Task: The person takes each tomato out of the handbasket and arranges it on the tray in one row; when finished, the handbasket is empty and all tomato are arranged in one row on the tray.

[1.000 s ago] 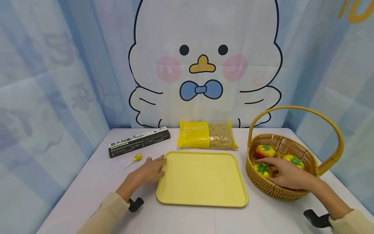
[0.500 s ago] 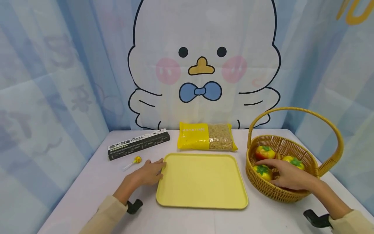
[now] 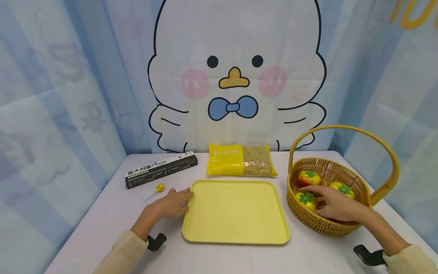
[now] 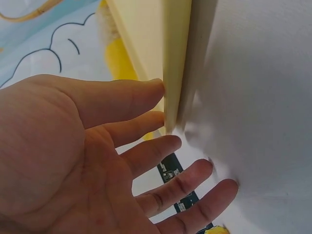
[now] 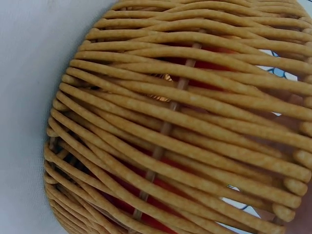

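Observation:
My left hand (image 3: pixel 174 203) is at the left rim of a yellow tray (image 3: pixel 236 213). In the left wrist view its thumb and index fingertips meet the tray's edge (image 4: pixel 175 58), and the other fingers (image 4: pixel 214 202) spread toward the tabletop. My right hand (image 3: pixel 338 203) reaches into a wicker basket (image 3: pixel 308 219). Its thumb and fingers span a yellow fruit with a green leafy top (image 3: pixel 307 201), which sits low inside. Another such fruit (image 3: pixel 342 188) and a red-and-yellow one (image 3: pixel 309 177) lie behind. The right wrist view shows mostly basket weave (image 5: pixel 185 122), which hides that hand.
At the back left lies a black-and-white pasta box (image 3: pixel 161 170), with a lollipop (image 3: pixel 159 188) in front of it. A yellow pasta bag (image 3: pixel 241 160) lies behind the tray. The basket's tall handle (image 3: pixel 376 140) arches above it. Curtains enclose the table's back and sides.
The head view has shifted slightly. Both hands keep their places at the tray and in the basket; nothing else has visibly moved.

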Demonstrator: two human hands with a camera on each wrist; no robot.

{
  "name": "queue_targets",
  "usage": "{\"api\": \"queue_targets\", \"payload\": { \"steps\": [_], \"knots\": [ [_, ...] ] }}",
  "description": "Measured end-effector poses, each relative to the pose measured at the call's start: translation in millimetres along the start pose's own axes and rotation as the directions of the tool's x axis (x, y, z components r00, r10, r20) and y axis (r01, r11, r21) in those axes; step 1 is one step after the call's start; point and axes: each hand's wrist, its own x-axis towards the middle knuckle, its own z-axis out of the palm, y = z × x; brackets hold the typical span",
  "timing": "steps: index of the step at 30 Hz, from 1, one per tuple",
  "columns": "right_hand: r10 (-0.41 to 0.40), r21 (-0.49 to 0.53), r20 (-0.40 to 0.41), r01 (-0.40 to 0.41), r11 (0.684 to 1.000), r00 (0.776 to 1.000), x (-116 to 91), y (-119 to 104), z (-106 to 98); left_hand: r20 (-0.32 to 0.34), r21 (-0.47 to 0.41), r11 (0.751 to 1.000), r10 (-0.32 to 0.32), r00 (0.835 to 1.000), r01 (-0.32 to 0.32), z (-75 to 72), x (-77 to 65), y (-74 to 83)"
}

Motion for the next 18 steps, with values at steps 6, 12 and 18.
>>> {"api": "queue_targets", "payload": {
  "steps": [6,12,18],
  "knots": [
    [-0.007,-0.008,-0.036,0.007,1.0,0.999,-0.7,-0.3,-2.2,-0.002,0.001,1.0,-0.025,1.0,0.025,-2.0,-3.3,2.3],
    [0.0,-0.017,-0.079,-0.002,1.0,0.997,-1.3,-1.2,-3.9,-0.007,-0.017,1.0,-0.026,1.0,0.026,-1.0,-2.6,0.5],
    [0.032,0.0,-0.093,-0.033,0.999,0.995,-2.6,-2.0,-7.6,-0.005,-0.034,0.999,-0.026,1.0,0.026,-0.3,-1.4,0.7]
  ]
}}
